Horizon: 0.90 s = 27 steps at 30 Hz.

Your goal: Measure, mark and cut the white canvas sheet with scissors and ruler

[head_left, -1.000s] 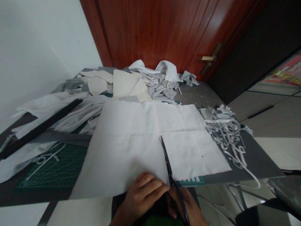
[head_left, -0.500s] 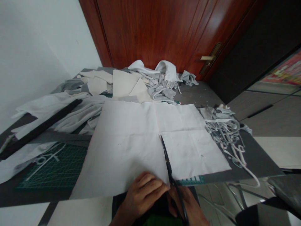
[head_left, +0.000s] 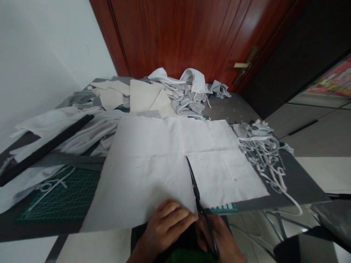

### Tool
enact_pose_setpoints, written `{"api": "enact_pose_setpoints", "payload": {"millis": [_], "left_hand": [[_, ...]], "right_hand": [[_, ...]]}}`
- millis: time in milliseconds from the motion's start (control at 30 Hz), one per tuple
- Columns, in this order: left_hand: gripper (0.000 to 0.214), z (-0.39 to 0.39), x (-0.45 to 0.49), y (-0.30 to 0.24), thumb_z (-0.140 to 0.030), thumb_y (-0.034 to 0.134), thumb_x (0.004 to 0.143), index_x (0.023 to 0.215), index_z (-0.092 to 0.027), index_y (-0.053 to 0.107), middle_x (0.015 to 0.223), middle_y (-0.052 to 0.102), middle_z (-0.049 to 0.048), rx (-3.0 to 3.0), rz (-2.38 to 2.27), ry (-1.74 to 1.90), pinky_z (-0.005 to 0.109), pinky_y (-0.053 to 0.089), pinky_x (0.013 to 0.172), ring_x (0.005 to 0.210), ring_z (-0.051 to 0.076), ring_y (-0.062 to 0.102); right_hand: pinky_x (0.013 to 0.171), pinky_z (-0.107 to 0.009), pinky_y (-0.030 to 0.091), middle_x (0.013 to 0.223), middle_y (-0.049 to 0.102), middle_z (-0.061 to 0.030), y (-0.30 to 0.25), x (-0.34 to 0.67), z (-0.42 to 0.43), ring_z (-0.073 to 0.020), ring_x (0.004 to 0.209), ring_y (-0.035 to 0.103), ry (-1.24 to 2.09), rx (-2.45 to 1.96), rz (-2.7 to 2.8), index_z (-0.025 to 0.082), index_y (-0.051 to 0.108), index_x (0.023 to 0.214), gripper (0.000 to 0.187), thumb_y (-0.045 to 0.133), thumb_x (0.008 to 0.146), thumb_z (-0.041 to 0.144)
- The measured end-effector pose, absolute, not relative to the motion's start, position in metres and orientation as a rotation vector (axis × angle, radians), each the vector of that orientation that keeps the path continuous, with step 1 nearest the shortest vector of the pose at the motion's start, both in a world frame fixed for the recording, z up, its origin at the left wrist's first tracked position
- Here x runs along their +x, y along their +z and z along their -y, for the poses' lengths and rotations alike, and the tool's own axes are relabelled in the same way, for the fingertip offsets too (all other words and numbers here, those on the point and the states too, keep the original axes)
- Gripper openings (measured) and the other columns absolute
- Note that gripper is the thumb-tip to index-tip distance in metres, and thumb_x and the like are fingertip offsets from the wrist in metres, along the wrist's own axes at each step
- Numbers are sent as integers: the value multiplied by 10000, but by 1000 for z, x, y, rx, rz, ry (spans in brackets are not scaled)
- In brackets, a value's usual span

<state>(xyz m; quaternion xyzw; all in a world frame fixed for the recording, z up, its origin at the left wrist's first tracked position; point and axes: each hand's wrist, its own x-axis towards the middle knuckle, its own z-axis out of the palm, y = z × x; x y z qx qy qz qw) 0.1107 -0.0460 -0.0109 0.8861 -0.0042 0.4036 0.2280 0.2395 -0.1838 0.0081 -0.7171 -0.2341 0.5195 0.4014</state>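
A large white cloth [head_left: 145, 164] lies spread over the table and reaches its front edge. From the front edge, a cut runs inward along the black scissors [head_left: 193, 182]. Their blades look nearly closed, and the tip points away from me near the cloth's middle crease. My right hand [head_left: 218, 233] is wrapped round the scissor handles, partly hidden below the table edge. Just left of it, my left hand [head_left: 168, 226] pinches the front edge of the cloth beside the cut, fingers together and thumb out of sight.
Cream and grey fabric pieces [head_left: 144, 95] are heaped at the back. A long black bar [head_left: 46, 149] rests across white fabric on the left, behind a green cutting mat [head_left: 71, 193]. Tangled fabric strips [head_left: 263, 153] lie on the right. A wooden door [head_left: 175, 40] stands behind.
The view has shifted very slightly. Both hands, the scissors and the cloth keep practically the same positions relative to one another.
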Motion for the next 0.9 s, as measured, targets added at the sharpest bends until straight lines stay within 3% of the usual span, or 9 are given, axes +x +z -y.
{"api": "enact_pose_setpoints", "payload": {"millis": [267, 433, 600, 767, 900], "left_hand": [[223, 46, 110, -15, -160, 478, 1066, 1113, -152, 696, 891, 733, 27, 2456, 13, 1106, 294, 506, 794, 825, 148, 607], [238, 46, 110, -13, -157, 468, 1066, 1093, -152, 704, 874, 728, 26, 2439, 22, 1139, 293, 513, 794, 811, 145, 601], [224, 46, 110, -9, -149, 489, 1060, 1044, -138, 713, 871, 730, 25, 2427, 17, 1173, 288, 502, 775, 801, 142, 603], [182, 47, 111, -6, -121, 548, 1030, 1014, -144, 728, 848, 732, 9, 2401, -7, 1243, 275, 512, 774, 796, 130, 602], [185, 47, 111, -10, -124, 553, 1027, 1009, -152, 735, 837, 726, 15, 2294, -48, 1295, 274, 521, 748, 795, 131, 594]], "right_hand": [[463, -248, 295, 578, 416, 32, 6, 239, 184, -93, 497, 400, 1321, -1764, 476, 214, 443, 633, 741, 455, 751, 946], [464, -249, 291, 583, 471, 26, 8, 240, 182, -103, 491, 439, 1307, -1770, 449, 207, 497, 732, 682, 500, 797, 886], [458, -252, 327, 580, 447, 23, 13, 242, 176, -95, 479, 428, 1307, -1762, 464, 215, 451, 634, 757, 483, 699, 968], [484, -250, 330, 575, 447, 40, 11, 244, 179, -84, 473, 428, 1361, -1741, 437, 205, 475, 667, 768, 496, 689, 972], [518, -250, 333, 635, 493, 32, 15, 244, 184, -81, 502, 449, 1400, -1707, 337, 179, 538, 719, 828, 548, 598, 998]]}}
